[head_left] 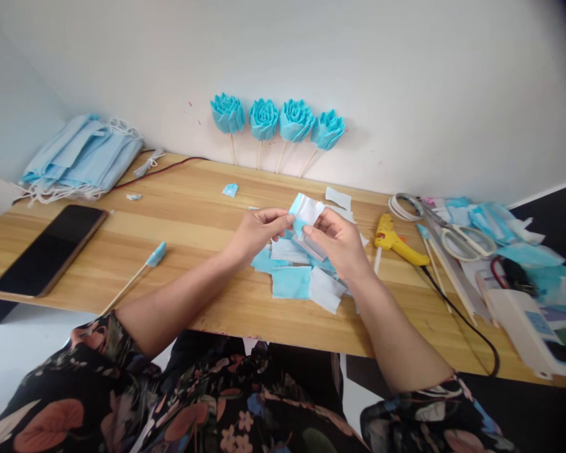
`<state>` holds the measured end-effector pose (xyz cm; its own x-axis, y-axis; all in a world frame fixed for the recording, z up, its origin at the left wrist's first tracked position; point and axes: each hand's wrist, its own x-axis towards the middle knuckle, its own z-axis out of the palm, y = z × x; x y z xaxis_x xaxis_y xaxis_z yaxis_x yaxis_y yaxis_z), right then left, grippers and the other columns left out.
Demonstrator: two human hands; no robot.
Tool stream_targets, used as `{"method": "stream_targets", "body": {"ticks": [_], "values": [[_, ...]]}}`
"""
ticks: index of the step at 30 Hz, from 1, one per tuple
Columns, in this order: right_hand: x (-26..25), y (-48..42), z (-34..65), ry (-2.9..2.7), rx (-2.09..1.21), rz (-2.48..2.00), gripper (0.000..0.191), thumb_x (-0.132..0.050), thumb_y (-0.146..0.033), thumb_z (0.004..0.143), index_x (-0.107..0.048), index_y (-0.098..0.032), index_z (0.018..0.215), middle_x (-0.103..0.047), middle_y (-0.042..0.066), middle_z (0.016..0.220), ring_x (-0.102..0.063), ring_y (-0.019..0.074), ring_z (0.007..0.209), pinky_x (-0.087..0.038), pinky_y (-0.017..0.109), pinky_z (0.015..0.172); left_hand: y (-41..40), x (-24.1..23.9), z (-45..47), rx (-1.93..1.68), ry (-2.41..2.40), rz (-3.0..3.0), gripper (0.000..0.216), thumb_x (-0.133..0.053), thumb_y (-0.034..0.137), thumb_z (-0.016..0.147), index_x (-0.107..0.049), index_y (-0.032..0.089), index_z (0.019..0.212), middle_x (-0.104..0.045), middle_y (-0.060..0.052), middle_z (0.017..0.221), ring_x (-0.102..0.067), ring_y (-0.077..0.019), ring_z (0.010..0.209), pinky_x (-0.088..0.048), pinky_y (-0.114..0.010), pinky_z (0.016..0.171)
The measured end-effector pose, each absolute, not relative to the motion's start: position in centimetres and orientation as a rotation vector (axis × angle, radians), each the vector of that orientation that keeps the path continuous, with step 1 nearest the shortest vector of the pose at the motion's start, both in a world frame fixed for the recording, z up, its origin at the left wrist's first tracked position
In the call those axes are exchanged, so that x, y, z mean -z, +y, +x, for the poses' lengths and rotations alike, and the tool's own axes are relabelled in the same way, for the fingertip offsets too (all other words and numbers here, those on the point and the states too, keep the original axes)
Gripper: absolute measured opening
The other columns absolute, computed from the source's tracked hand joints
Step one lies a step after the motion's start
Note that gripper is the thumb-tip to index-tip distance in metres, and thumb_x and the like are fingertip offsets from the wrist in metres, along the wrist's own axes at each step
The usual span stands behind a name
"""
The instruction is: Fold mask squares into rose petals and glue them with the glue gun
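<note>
1. Left hand [259, 231] and right hand [337, 242] are each pinched, thumb against fingers, on opposite sides of one piece [311, 206], blue and white, raised over the pile.
2. Both forearms cross the front edge of the worktop [188, 220] and converge; the thumbs point inward over the piece.
3. The pile [290, 282] lies under the hands, set back from the front edge, with bare wood before it.
4. A blue-tipped stick [125, 289] slants beside the left forearm, its lower end at the front edge.
5. The phone [49, 251] lies further left; bare wood stretches from it to the left hand.
6. Right of the right hand, room is narrow: the glue gun [396, 242] lies near, then the scissors [466, 242].
7. The masks [82, 157] are heaped at the far left corner.
8. Four flowers [264, 119] lean on the wall [382, 94] along the back edge.
</note>
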<state>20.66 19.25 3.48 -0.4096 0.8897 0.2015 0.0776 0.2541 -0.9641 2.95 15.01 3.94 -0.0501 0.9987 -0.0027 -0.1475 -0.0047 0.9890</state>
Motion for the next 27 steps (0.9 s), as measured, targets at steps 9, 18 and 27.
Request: {"method": "stream_targets", "body": {"ticks": [9, 18, 27], "values": [[-3.7, 19.4, 20.8, -1.659, -1.318, -0.920, 0.034, -0.076, -0.050, 0.078, -0.071, -0.026, 0.102, -0.071, 0.000, 0.090, -0.065, 0.0177, 0.081, -0.054, 0.033, 0.072, 15.2, -3.7, 2.8, -1.213, 1.144, 1.131, 0.020, -0.068, 0.027, 0.079, -0.065, 0.017, 0.062, -0.058, 0.001, 0.057, -0.047, -0.0086, 0.056, -0.038, -0.024, 0.056], [-3.7, 19.5, 21.0, -1.658, -1.288, -0.939, 0.033, -0.076, -0.045, 0.079, -0.073, -0.025, 0.105, -0.073, 0.001, 0.102, -0.065, 0.0155, 0.085, -0.052, 0.030, 0.076, 14.9, -4.5, 3.0, -1.104, 1.235, 1.229, 0.020, -0.065, 0.026, 0.080, -0.063, 0.015, 0.063, -0.053, 0.003, 0.056, -0.043, -0.0067, 0.053, -0.032, -0.022, 0.053], [-3.1, 19.5, 21.1, -1.756, -1.109, -0.896, 0.008, -0.071, -0.026, 0.082, -0.073, -0.024, 0.090, -0.070, -0.002, 0.086, -0.058, 0.0115, 0.070, -0.046, 0.027, 0.067, 15.0, -4.5, 3.0, -1.061, 1.235, 1.243, 0.027, -0.061, 0.026, 0.084, -0.061, 0.015, 0.059, -0.054, 0.001, 0.056, -0.045, -0.0074, 0.053, -0.034, -0.023, 0.054]]}}
